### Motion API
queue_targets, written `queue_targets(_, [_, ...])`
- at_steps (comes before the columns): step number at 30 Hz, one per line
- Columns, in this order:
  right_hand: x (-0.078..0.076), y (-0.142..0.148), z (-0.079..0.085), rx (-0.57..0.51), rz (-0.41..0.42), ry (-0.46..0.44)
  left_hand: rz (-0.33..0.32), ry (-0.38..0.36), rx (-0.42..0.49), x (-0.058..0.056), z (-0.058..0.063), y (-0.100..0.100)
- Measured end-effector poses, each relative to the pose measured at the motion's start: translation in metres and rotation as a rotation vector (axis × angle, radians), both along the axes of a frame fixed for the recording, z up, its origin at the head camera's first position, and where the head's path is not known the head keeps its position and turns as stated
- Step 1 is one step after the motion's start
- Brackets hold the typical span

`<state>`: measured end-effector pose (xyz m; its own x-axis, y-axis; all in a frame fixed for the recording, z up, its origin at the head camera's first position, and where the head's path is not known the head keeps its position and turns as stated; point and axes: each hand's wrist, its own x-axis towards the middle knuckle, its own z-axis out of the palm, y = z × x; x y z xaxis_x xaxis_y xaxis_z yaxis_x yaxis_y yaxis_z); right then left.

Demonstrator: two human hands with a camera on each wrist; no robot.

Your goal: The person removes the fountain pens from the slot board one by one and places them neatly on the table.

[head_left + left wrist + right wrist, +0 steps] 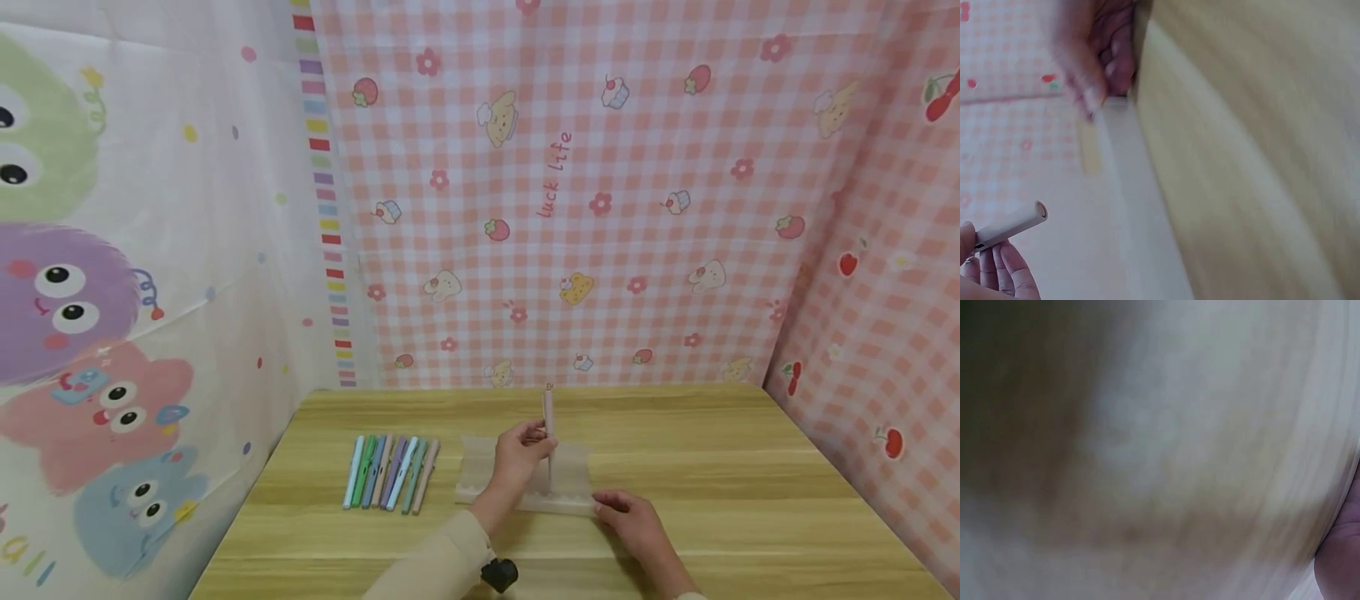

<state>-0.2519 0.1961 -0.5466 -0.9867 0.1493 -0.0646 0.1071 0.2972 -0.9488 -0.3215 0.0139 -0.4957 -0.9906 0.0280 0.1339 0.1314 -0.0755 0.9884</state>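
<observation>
Here, from my head, my left hand (pixel 519 454) holds the pink pen (pixel 548 417) upright over the clear bag (pixel 525 483); my right hand (pixel 630 517) lies flat on the bag's edge. My left wrist shows the pen's round end (pixel 1013 225) beside my curled fingers (pixel 997 272). My right wrist is only blur

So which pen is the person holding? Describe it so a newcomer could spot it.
On the wooden table, right of the row of pens, the left hand grips a pale pink pen. It alone stands upright, over a translucent pouch.
</observation>
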Motion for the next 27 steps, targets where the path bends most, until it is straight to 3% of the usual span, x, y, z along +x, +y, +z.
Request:
queue_targets(5, [-0.001,0.000,0.000,-0.008,-0.005,-0.001,0.013,-0.023,0.063,-0.009,0.013,-0.038])
queue_targets(8, [-0.001,0.000,-0.001,-0.011,-0.008,-0.001,0.037,-0.022,0.057,-0.014,0.019,-0.061])
queue_targets(18, [-0.001,-0.001,-0.001,-0.014,-0.012,0.000,0.179,-0.053,-0.043,-0.025,0.023,-0.139])
queue_targets(27, [-0.002,-0.001,-0.001,-0.005,-0.010,0.000,0.234,-0.097,-0.055,-0.023,0.025,-0.191])
